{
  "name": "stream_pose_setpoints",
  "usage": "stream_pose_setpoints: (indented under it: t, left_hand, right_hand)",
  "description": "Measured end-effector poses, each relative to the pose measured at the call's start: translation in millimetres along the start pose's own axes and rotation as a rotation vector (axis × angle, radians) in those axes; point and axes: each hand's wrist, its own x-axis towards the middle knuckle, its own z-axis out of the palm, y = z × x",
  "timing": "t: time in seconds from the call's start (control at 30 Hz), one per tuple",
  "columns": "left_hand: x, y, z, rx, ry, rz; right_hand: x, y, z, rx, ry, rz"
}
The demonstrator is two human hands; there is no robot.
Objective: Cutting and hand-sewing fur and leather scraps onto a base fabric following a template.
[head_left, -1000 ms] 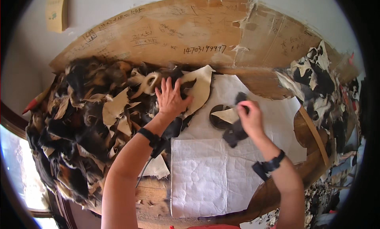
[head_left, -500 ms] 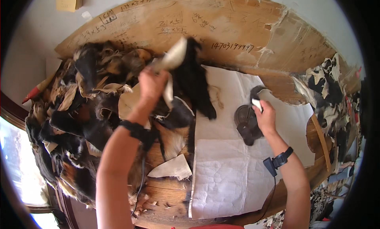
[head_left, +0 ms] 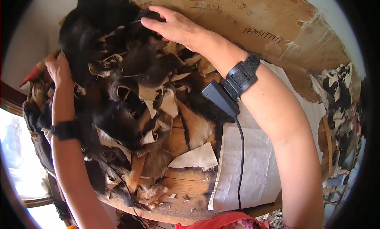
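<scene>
Left hand (head_left: 59, 69) and right hand (head_left: 176, 26) are outstretched, held apart at the far fur (head_left: 99, 27); grips, seemingly part-hidden, cannot be told.

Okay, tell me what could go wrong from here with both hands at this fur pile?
The left hand and right hand are at a loosely heaped fur pile, so pieces might slide if disturbed.
The thin black cable near the left forearm runs along the pile and may snag.
Small furry bits lie near the front of the wooden table and could drop off.
</scene>
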Motion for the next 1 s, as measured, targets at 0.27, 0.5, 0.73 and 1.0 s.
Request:
stream_pose_setpoints:
  t: [0.27, 0.5, 0.73, 1.0]
  left_hand:
    - [-133.7, 31.8, 27.6, 0.450, -0.619, 1.125]
    - [-122.4, 10.1, 76.0, 1.068, -0.910, 0.847]
    - [-182.6, 90.9, 99.0, 0.956, -0.609, 1.103]
    - [-338.0, 104.9, 113.1, 0.245, -1.341, 0.968]
  right_hand:
    - [-109.9, 61.4, -54.0, -0.515, -0.161, -0.094]
    - [-273.7, 79.4, -181.8, -0.900, 0.082, 0.089]
    - [-360.0, 86.7, -225.7, -0.761, -0.072, 0.341]
    - [-337.5, 113.3, -247.6, -0.724, 0.038, 0.266]
